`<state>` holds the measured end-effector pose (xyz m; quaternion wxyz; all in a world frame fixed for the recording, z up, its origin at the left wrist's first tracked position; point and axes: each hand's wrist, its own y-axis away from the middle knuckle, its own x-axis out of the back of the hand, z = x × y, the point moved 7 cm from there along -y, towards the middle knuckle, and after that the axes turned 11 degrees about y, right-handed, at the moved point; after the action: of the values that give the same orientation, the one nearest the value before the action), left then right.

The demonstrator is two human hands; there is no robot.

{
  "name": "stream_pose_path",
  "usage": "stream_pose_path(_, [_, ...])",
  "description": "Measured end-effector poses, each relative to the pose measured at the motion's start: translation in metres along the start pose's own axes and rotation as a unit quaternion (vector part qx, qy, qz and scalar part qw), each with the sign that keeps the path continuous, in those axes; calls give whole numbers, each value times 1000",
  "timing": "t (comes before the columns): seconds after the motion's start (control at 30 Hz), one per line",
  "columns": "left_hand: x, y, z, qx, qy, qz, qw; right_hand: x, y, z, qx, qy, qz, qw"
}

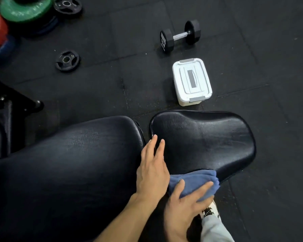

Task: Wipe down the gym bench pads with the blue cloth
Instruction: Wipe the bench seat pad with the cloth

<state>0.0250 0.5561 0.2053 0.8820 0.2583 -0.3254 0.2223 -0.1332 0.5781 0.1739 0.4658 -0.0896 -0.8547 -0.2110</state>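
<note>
Two black gym bench pads fill the lower half of the view: the long back pad (pixel 68 163) on the left and the wider seat pad (pixel 205 142) on the right, with a narrow gap between them. The folded blue cloth (pixel 196 180) lies on the near edge of the seat pad. My right hand (pixel 185 205) presses flat on the cloth, fingers spread over it. My left hand (pixel 151 168) rests flat by the gap, fingers extended onto the seat pad's left edge, holding nothing.
A white lidded plastic box (pixel 191 81) stands on the black rubber floor just beyond the seat pad. A black dumbbell (pixel 180 35) lies farther back. Small black plates (pixel 67 61) and coloured plates (pixel 23 9) lie at the far left. My shoe (pixel 211 211) is under the seat edge.
</note>
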Motion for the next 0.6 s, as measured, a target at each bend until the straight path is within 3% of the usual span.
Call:
stream_pose_path(0.1, [5,-3,-7,-23,4,-16,1000,-3,21,-9,6,-64,-3,998])
stream_pose_path(0.23, [9,-2,-13,-47,54,-7,997,-6,6,-3,37,23,-22,999])
stream_pose_path(0.43, [12,0,-32,63,234,45,969,14,-89,-10,111,119,10,987])
stream_pose_path(0.6, [15,-5,-39,76,272,71,957,22,-151,-32,129,217,48,966])
